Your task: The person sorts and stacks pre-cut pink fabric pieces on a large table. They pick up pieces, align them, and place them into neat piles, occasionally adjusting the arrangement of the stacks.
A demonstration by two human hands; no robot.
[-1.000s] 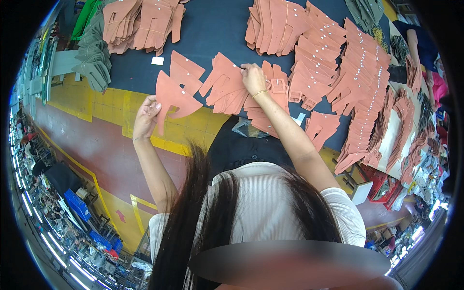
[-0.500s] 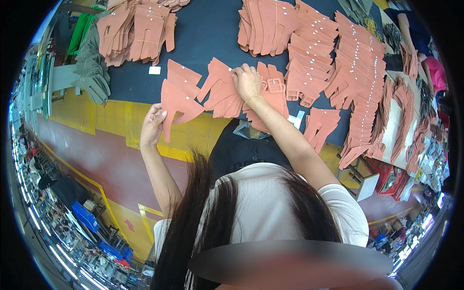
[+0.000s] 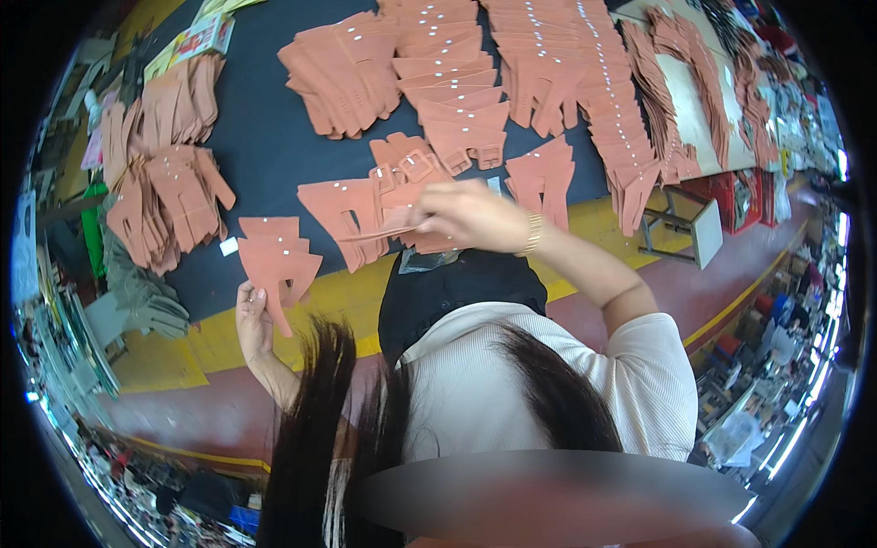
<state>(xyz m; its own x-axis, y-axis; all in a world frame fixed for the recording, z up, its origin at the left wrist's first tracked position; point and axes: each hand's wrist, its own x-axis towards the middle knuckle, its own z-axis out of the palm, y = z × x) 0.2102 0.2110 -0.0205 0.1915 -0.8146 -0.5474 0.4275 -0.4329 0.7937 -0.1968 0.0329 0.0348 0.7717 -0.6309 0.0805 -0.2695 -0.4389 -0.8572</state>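
My left hand (image 3: 253,315) pinches the lower edge of a salmon leather cut piece (image 3: 274,260), forked at the bottom, at the table's near edge. Another such piece shows behind its top. My right hand (image 3: 470,216), slightly blurred, has its fingers closed on a thin salmon leather piece (image 3: 379,235) seen nearly edge-on. Beneath and beside that hand lie an overlapping stack of slotted leather pieces (image 3: 338,215) and several leather straps with covered buckles (image 3: 416,164). The underside of my right hand's grip is hidden.
Long overlapping rows of salmon pieces (image 3: 548,68) cover the right of the dark table (image 3: 265,119). Bundles (image 3: 183,192) stand at left beside grey-green pieces (image 3: 151,297). A small white label (image 3: 228,247) lies near them. A stool (image 3: 699,233) and red crates (image 3: 735,201) are at right.
The view has shifted, so the table's contents appear displaced. My right hand has come off the middle stack and moved right and nearer me with a thin piece. My left hand keeps its piece.
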